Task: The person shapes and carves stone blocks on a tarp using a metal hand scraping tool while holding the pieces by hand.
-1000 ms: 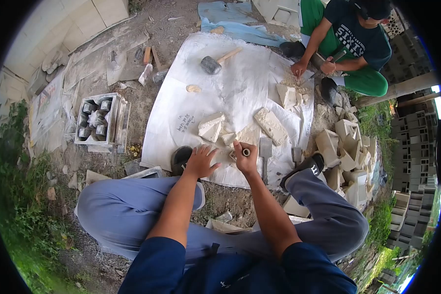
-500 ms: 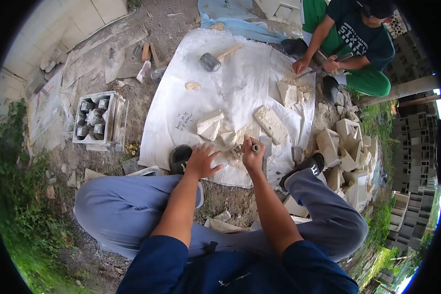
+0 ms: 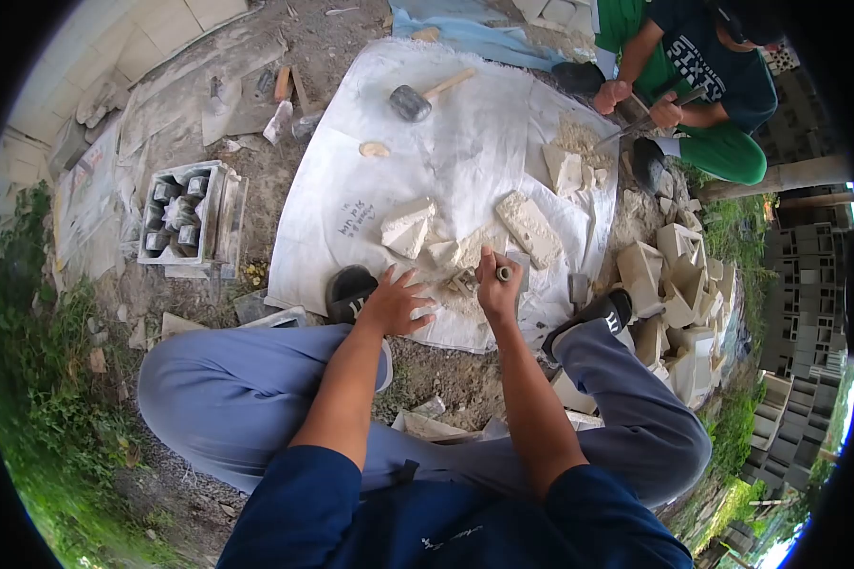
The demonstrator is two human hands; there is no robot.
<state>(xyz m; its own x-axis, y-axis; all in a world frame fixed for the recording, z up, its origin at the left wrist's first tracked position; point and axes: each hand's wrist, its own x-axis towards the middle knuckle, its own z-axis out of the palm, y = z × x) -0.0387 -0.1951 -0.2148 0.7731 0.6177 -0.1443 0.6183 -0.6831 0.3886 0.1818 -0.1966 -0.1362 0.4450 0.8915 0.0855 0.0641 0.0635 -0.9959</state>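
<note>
My left hand [image 3: 399, 303] lies with its fingers spread over the front edge of the white sheet [image 3: 323, 204], near my shoe. To its right, my right hand [image 3: 493, 289] is closed round a hand tool [image 3: 504, 273] with a round, hollow-looking handle end. The tool's head is mostly hidden among pale crumbs. Just beyond the hands are a pale broken block [image 3: 408, 228] and smaller chunks. A longer slab [image 3: 529, 228] with a rough upper face lies further right. Farther back on the sheet rests a mallet [image 3: 411, 103] with a wooden handle.
At upper right a co-worker [image 3: 702, 85] sits holding a long bar [image 3: 647, 119] over crumbled pieces. A heap of broken blocks [image 3: 678, 294] stands right of my foot. On the left is a mould-like box [image 3: 182, 220] with dark metal lumps inside. Concrete blocks are stacked far right.
The co-worker's hands have moved up from the rubble, lifting with the bar. My left hand's fingers have spread a little more. My right hand keeps its grip on the tool, almost in place.
</note>
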